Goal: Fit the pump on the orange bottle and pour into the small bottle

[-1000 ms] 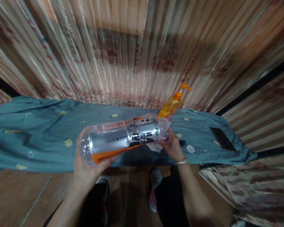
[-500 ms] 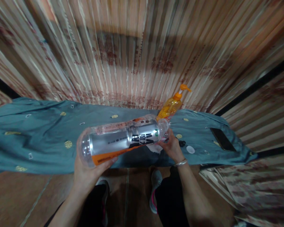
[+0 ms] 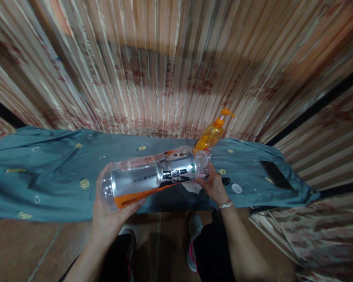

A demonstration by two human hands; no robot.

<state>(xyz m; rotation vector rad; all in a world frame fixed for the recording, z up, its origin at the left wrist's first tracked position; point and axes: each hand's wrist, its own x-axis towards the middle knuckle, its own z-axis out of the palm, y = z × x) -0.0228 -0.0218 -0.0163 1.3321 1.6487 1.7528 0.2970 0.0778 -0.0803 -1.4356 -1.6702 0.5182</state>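
A patterned teal cloth (image 3: 55,164) spreads from nine o'clock to three beneath the work, with a pleated, printed curtain (image 3: 153,78) rising at twelve. At eight o'clock from the large clear bottle (image 3: 147,180), the person's left hand (image 3: 110,215) is closed around its rounded base, fingers wrapped under and behind it and thumb along the lower side. The bottle, wearing a silver-and-orange label, is held over the cloth, lying nearly level with its neck pointing between two and three o'clock. Just below the neck, toward four o'clock, shows a crumpled white piece (image 3: 192,187); at two o'clock, an orange pump bottle (image 3: 210,137) appears behind the neck. The right hand (image 3: 213,184), a silver bangle (image 3: 225,205) at its wrist, meets the neck at three o'clock, its fingers curled but largely hidden; whether they grip the neck or something clear beside it cannot be told. Farther toward three o'clock lie a small black object (image 3: 226,181), a white disc (image 3: 237,188) and a dark phone (image 3: 276,175).
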